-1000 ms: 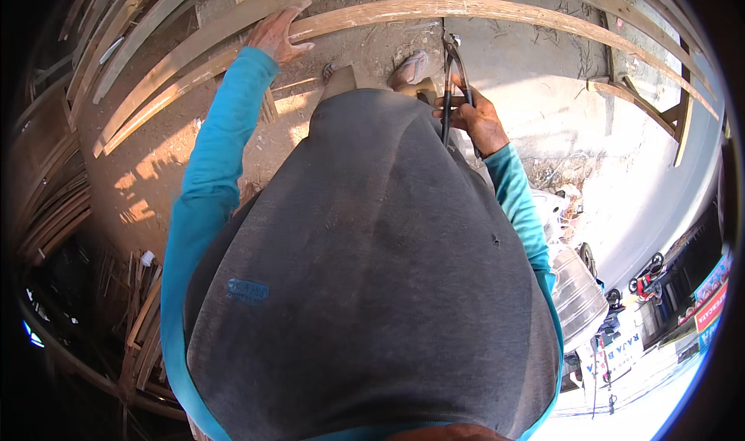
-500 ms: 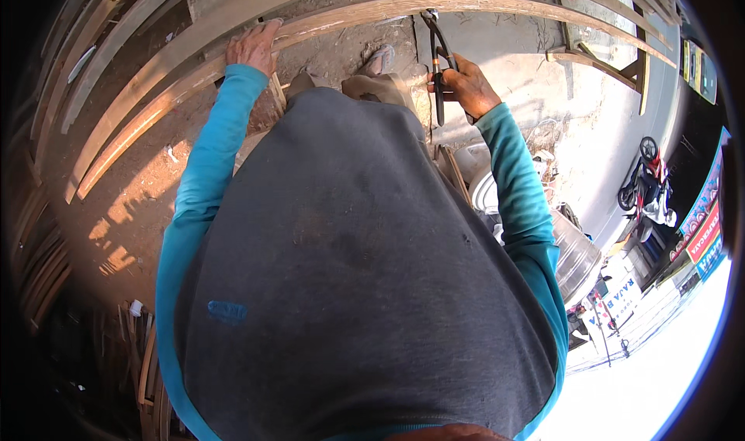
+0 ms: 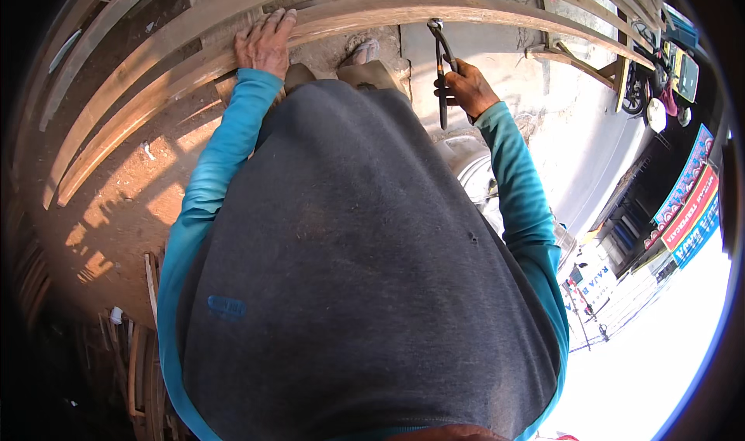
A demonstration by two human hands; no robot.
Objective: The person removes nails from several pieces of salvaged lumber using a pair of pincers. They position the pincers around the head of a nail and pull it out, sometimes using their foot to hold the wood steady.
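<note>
**Pincers at the long wooden beam**

Dark metal pincers (image 3: 442, 68) held upright in the right hand (image 3: 468, 90), head up against the lower edge of the long wooden beam (image 3: 372, 12), handles hanging down below the fist. Right grip pressed together around the handles, fingers wrapped, thumb side toward the beam. Whether the head of the pincers bites on anything at the beam: too small to tell.

Left hand (image 3: 265, 43) laid flat on the same beam, well to the left of the pincers, fingers spread and pointing up across the wood; grip spread, pinching nothing. Both forearms in teal sleeves (image 3: 221, 161), rising from a grey shirt (image 3: 349, 270) that fills the middle of the view below the beam.

Just under the beam, between the two hands, a sandalled foot (image 3: 363, 53) on rough ground. Above the beam, further curved wooden slats (image 3: 155, 37) running alongside it. Below and left of the beam, sunlit earth floor (image 3: 116, 216) with a stack of thin wood strips (image 3: 140, 363) at its lower edge. Far right of the beam, a parked motorbike (image 3: 652, 92) and coloured banners (image 3: 687, 200) by a bright roadway.
</note>
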